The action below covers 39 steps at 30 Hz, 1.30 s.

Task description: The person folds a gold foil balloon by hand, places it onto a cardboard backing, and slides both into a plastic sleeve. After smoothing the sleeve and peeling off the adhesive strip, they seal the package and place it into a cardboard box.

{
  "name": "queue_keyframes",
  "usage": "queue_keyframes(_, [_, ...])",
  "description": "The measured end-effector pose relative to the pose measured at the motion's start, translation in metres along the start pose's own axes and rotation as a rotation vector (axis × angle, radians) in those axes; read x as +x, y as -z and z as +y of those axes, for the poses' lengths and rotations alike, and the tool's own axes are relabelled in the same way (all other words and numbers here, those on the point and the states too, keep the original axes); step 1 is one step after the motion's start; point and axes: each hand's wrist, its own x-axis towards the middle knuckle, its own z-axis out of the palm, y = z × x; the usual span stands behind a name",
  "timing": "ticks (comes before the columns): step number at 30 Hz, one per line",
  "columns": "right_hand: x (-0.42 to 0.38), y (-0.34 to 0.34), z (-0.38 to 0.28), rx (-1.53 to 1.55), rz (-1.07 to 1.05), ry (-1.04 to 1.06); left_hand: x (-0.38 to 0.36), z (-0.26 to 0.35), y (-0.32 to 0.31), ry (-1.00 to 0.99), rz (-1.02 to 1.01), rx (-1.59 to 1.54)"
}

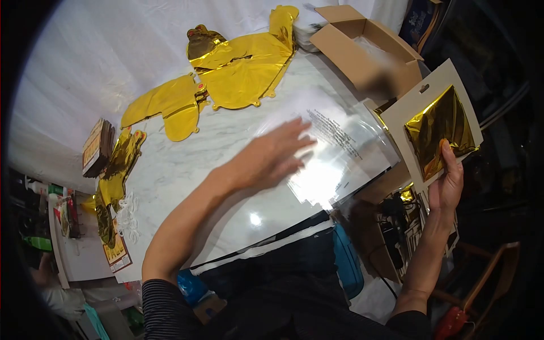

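My left hand [272, 158] lies flat, fingers spread, on a stack of clear plastic sleeves [340, 153] on the white marble table [187, 170]. My right hand [445, 187], grip closed, pinches a beige card with folded gold foil [436, 127], held off the table's right edge.

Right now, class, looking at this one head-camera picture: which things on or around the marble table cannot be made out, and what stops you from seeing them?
- Print on the clear plastic bags: too small, washed out by glare.
- Left hand: motion-blurred fingers.
- Inside of the cardboard box: blurred patch.
- Folded gold foil balloon on the card held by the right hand: shape hidden by folds.
- Small box: label too small.
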Motion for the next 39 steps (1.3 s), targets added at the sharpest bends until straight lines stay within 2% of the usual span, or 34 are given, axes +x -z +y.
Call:
queue_keyframes(1, [0.001, 0.004, 0.001, 0.005, 0.005, -0.003, 0.007, -0.009, 0.007, -0.002, 0.099, 0.067])
queue_keyframes(3, [0.002, 0.003, 0.001, 0.008, -0.004, -0.007, 0.028, -0.037, 0.016, 0.115, 0.234, 0.209])
queue_keyframes(4, [0.002, 0.000, 0.001, 0.009, 0.008, -0.003, 0.043, -0.040, 0.025, 0.118, 0.244, 0.213])
queue_keyframes(6, [0.001, -0.005, -0.002, 0.010, 0.013, 0.008, 0.080, -0.035, 0.035, 0.626, 0.028, 0.270])
queue_keyframes(7, [0.000, -0.008, -0.004, 0.017, 0.016, 0.009, 0.092, -0.037, 0.033, 0.623, 0.035, 0.270])
queue_keyframes(9, [0.000, -0.009, -0.009, 0.022, 0.022, 0.017, 0.112, -0.037, 0.028, 0.738, -0.077, 0.418])
queue_keyframes(15, [0.000, 0.006, -0.015, 0.021, 0.080, 0.032, 0.130, -0.045, 0.030, 0.841, -0.253, 0.324])
queue_keyframes(19, [0.003, 0.017, -0.011, 0.034, 0.074, 0.012, 0.123, -0.060, 0.024, 0.882, -0.267, 0.231])
queue_keyframes(22, [0.004, 0.018, -0.007, 0.052, 0.062, 0.005, 0.114, -0.059, 0.019, 0.848, -0.204, 0.193])
queue_keyframes(28, [0.005, 0.031, -0.002, 0.078, 0.065, -0.012, 0.102, -0.031, 0.008, 0.769, -0.100, 0.339])
queue_keyframes(34, [0.002, 0.033, -0.002, 0.061, 0.088, -0.003, 0.072, -0.059, 0.004, 0.686, 0.137, 0.147])
queue_keyframes(36, [0.002, 0.035, -0.002, 0.044, 0.105, 0.002, 0.069, -0.070, 0.005, 0.849, 0.352, 0.019])
queue_keyframes(37, [0.002, 0.038, -0.001, 0.045, 0.099, 0.004, 0.068, -0.080, 0.002, 0.849, 0.359, 0.020])
queue_keyframes(39, [0.005, 0.043, 0.001, 0.066, 0.122, -0.011, 0.068, -0.093, -0.002, 0.896, 0.538, -0.063])
